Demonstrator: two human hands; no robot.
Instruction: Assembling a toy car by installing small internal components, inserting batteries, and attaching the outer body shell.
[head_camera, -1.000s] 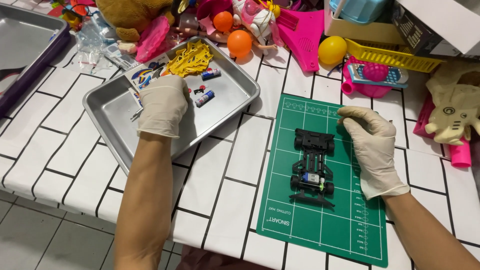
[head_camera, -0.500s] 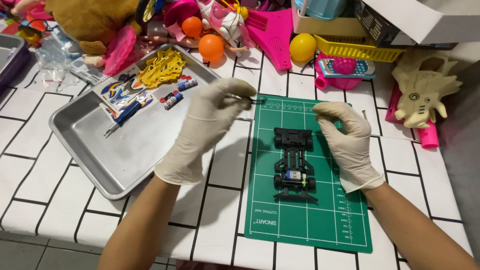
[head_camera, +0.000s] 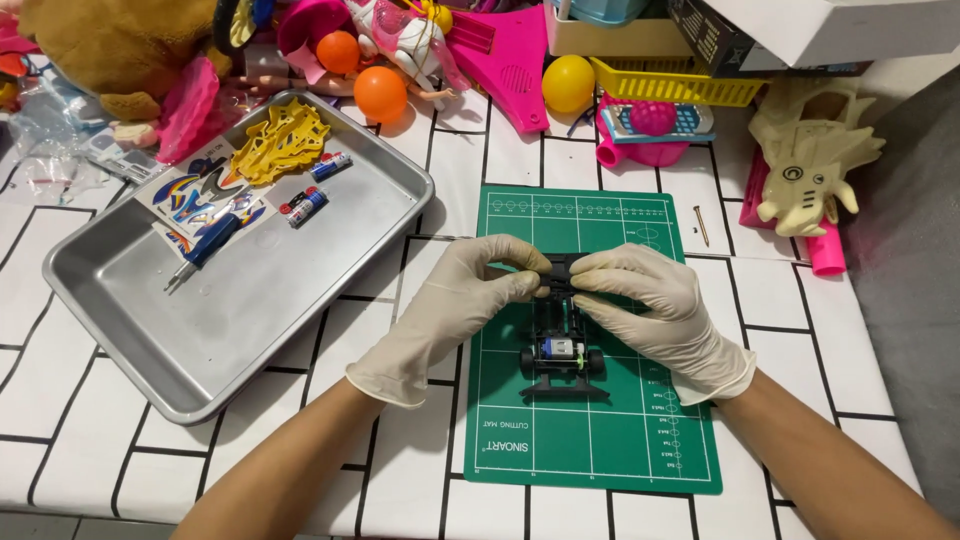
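The black toy car chassis lies on the green cutting mat, front end away from the person. Left hand and right hand (both in pale gloves) meet at the front end, fingertips pinched narrow on it. A metal tray sits just left of the mat, holding a small screwdriver and batteries
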